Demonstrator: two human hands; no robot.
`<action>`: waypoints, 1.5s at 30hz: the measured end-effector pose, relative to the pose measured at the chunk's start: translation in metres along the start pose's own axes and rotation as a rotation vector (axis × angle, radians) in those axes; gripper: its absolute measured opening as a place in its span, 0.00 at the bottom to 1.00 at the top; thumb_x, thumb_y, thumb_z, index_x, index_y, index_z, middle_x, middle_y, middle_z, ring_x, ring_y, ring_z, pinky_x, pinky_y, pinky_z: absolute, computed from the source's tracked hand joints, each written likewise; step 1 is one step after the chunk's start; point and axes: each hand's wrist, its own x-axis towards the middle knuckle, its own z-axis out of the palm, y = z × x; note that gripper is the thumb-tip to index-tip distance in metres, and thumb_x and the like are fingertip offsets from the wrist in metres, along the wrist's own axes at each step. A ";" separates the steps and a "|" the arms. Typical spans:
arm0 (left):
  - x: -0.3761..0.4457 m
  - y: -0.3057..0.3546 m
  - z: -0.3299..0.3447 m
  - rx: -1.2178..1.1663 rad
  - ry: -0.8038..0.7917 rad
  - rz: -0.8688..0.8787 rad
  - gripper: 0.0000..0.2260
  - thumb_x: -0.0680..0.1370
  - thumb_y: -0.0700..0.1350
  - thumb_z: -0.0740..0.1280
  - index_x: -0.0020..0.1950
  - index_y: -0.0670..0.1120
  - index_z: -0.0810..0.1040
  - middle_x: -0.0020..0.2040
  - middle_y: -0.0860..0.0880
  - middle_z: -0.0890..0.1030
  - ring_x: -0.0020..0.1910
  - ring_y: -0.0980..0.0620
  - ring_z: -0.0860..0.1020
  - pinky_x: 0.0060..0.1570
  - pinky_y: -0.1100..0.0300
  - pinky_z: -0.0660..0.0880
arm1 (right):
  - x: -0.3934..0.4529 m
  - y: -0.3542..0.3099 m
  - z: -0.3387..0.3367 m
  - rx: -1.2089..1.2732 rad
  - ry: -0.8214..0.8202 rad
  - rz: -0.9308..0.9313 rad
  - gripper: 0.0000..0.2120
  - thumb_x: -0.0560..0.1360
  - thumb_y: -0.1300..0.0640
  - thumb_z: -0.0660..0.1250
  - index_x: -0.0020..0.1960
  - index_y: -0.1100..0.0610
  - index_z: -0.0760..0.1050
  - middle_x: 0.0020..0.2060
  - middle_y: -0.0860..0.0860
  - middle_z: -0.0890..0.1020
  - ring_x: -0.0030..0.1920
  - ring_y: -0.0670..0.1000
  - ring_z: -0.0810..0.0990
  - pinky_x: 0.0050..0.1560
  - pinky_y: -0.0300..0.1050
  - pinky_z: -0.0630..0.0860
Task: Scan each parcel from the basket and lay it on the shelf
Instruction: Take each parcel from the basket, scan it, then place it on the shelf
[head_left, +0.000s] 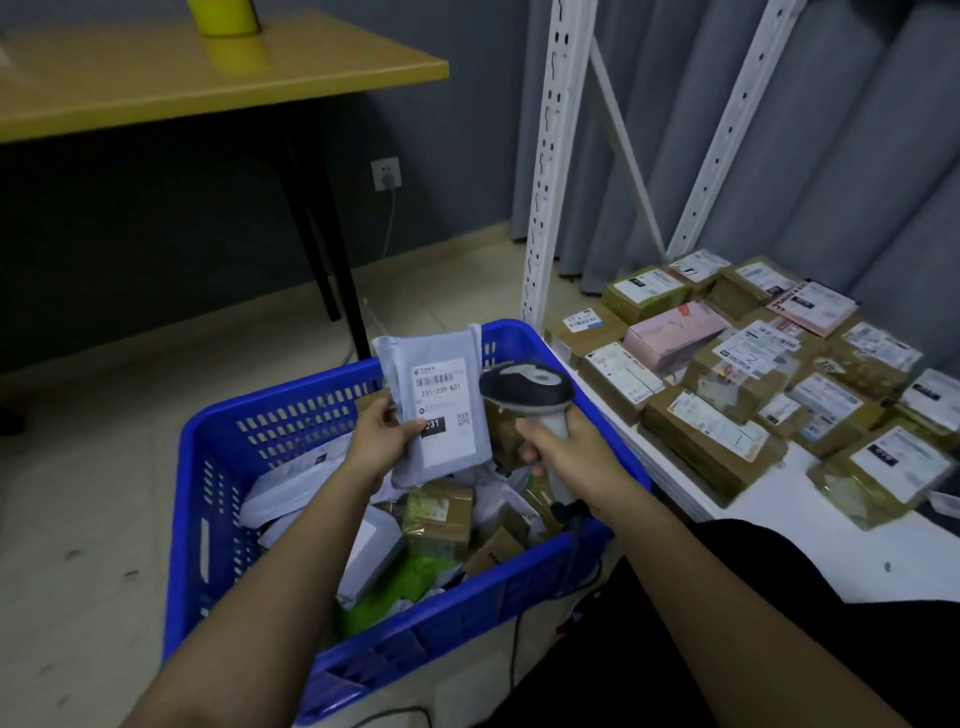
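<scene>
My left hand (382, 428) holds a grey mailer parcel (441, 405) upright above the blue basket (208, 467), its white label facing me. My right hand (563, 447) grips a handheld barcode scanner (527, 387) by its white handle, with the dark head just right of the parcel. Inside the basket lie several more parcels (441, 519): white bags, brown boxes and a green bag. The white shelf (831, 545) to the right carries several brown boxes (706, 436) and a pink parcel (675, 332).
A yellow table (208, 78) with black legs stands at the back left, a yellow container (223, 15) on it. White perforated shelf uprights (545, 182) rise behind the basket. Grey curtains hang behind the shelf. A black cable runs along the floor by the basket.
</scene>
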 end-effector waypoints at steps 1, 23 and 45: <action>0.003 0.002 0.000 -0.006 -0.001 -0.008 0.19 0.75 0.35 0.68 0.65 0.42 0.72 0.62 0.42 0.78 0.57 0.43 0.77 0.57 0.46 0.75 | -0.001 0.000 0.000 0.010 -0.003 0.010 0.12 0.76 0.56 0.69 0.57 0.57 0.73 0.37 0.54 0.79 0.34 0.48 0.77 0.33 0.39 0.77; 0.003 0.012 0.012 -0.007 -0.001 -0.001 0.19 0.76 0.37 0.68 0.66 0.44 0.71 0.63 0.43 0.77 0.60 0.43 0.77 0.60 0.43 0.74 | -0.003 0.002 -0.023 0.013 0.075 0.006 0.08 0.69 0.59 0.77 0.39 0.56 0.77 0.23 0.44 0.78 0.25 0.45 0.73 0.31 0.42 0.73; -0.049 0.104 0.258 -0.118 -0.440 0.210 0.20 0.75 0.38 0.70 0.64 0.44 0.66 0.57 0.45 0.79 0.55 0.48 0.78 0.55 0.53 0.76 | -0.018 -0.005 -0.224 0.275 0.657 -0.101 0.14 0.71 0.58 0.76 0.52 0.60 0.76 0.37 0.55 0.81 0.29 0.48 0.75 0.31 0.41 0.77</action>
